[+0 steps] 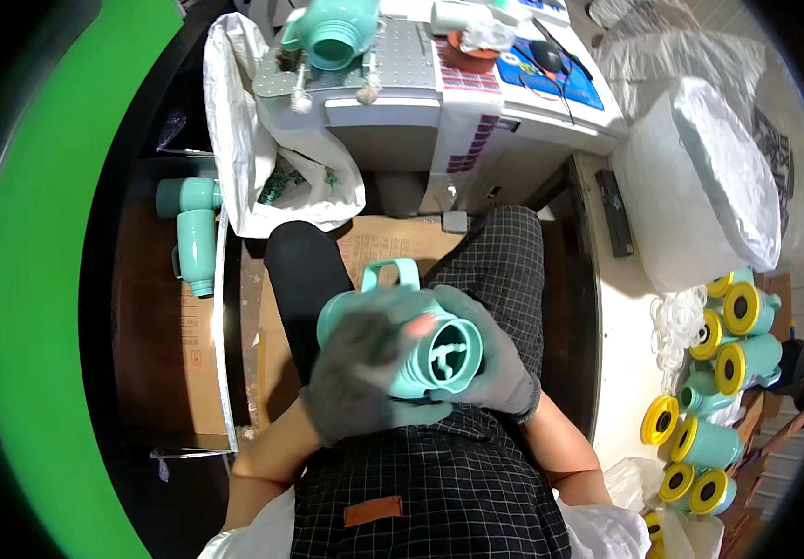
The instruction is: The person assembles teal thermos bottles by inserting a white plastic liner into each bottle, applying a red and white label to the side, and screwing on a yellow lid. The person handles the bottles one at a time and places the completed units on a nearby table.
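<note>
A teal plastic jug (pixel 418 366) with a loop handle (pixel 391 272) lies tilted over my lap, its threaded open mouth facing right and toward me. Inside the mouth shows a small branched teal piece (pixel 446 358). My right hand (pixel 495 365), in a grey glove with teal fingers, is closed around the jug's mouth end from the right. Across the left part of the jug lies my left hand (pixel 357 371), gloved the same way. It is smeared by motion, so its grip is unclear; a bare fingertip shows near the jug's neck.
Ahead stands a white machine table with another teal jug (pixel 332 37) on a grey plate. A white sack (pixel 239 140) with teal scraps hangs at its left. Two teal jugs (pixel 196 244) lie in a left bin. Several yellow-rimmed jugs (pixel 745 363) and a large white bag (pixel 700 196) stand right.
</note>
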`<state>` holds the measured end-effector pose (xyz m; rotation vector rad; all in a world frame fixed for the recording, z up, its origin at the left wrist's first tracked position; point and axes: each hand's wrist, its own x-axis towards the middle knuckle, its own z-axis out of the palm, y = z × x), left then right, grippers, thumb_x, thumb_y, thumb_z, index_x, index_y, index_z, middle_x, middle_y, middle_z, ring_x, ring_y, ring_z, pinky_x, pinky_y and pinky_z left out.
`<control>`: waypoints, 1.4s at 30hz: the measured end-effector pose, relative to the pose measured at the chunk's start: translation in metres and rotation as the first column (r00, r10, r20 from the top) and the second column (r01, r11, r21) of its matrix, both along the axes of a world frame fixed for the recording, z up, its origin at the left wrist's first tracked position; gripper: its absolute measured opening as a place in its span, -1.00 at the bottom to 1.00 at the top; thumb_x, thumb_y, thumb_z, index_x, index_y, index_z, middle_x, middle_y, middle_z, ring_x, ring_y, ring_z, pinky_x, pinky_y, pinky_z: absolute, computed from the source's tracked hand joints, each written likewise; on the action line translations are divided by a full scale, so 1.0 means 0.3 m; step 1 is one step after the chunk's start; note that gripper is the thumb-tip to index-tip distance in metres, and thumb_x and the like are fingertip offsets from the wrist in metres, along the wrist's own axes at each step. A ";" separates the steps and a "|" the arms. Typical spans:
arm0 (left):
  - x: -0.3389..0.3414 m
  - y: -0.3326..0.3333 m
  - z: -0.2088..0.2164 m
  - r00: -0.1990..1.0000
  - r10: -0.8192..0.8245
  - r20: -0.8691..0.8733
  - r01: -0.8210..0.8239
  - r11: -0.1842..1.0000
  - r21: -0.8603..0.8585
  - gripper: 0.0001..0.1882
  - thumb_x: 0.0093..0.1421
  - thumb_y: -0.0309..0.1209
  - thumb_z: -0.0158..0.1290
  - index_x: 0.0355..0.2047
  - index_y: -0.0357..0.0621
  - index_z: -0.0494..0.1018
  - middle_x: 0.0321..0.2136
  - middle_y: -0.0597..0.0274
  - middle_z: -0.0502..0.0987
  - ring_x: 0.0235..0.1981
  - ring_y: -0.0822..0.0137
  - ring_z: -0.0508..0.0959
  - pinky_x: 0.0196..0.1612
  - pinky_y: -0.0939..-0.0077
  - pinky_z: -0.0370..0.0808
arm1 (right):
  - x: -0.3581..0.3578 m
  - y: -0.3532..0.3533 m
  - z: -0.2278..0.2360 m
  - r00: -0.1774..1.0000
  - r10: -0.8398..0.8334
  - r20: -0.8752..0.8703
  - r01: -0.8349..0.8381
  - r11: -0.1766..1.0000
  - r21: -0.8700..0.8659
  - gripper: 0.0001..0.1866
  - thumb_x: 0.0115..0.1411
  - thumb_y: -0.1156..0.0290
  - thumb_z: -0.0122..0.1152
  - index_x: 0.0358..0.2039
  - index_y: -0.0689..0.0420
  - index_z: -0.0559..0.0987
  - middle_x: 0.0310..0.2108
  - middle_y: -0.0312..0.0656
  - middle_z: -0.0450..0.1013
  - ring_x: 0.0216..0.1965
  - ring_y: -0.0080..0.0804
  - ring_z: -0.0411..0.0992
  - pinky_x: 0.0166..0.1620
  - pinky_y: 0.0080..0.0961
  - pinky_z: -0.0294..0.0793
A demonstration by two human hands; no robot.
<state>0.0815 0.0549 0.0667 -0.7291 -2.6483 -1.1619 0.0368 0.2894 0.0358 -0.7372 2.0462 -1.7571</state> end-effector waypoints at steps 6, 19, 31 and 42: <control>-0.099 0.125 0.081 0.985 -0.169 0.014 0.167 0.949 -0.268 -0.10 0.00 0.07 0.37 0.29 -0.08 0.38 0.01 0.11 0.44 0.16 0.13 0.36 0.17 0.10 0.37 | 0.076 0.263 0.044 0.926 -0.376 -0.043 0.377 0.926 0.015 -0.43 0.17 0.51 0.28 0.23 0.23 0.52 0.32 0.09 0.36 0.30 -0.12 0.40 0.36 -0.21 0.34; -0.171 0.217 0.020 0.937 -0.348 0.022 0.333 0.876 -0.349 -0.08 -0.06 0.11 0.36 0.24 -0.11 0.40 -0.06 0.18 0.56 0.10 0.10 0.49 0.25 -0.03 0.39 | 0.033 0.133 0.179 0.827 0.416 -0.377 0.005 0.665 0.747 -0.69 0.22 0.14 0.32 -0.25 0.14 0.64 -0.36 -0.07 0.54 -0.39 -0.13 0.57 -0.34 -0.19 0.56; -0.156 -0.024 0.155 0.986 -0.156 0.063 0.155 0.988 0.009 -0.19 -0.15 -0.07 0.49 0.05 -0.26 0.47 -0.14 -0.02 0.63 -0.07 0.01 0.67 0.11 0.11 0.56 | -0.034 0.006 0.183 0.477 0.080 -0.875 0.087 0.987 0.137 -0.68 0.06 0.34 0.39 -0.15 0.08 0.76 -0.36 -0.27 0.63 -0.50 -0.45 0.55 -0.51 -0.52 0.53; -0.072 -0.161 0.103 0.995 -0.072 0.064 0.059 0.981 0.185 -0.19 -0.08 0.02 0.49 0.08 -0.12 0.44 -0.03 0.02 0.63 -0.08 -0.01 0.70 0.16 0.00 0.55 | -0.044 0.186 0.155 0.844 -0.203 -0.496 0.222 0.975 -0.021 -0.65 0.35 0.25 0.21 -0.01 0.23 0.63 -0.18 -0.12 0.60 -0.20 -0.29 0.60 -0.12 -0.47 0.60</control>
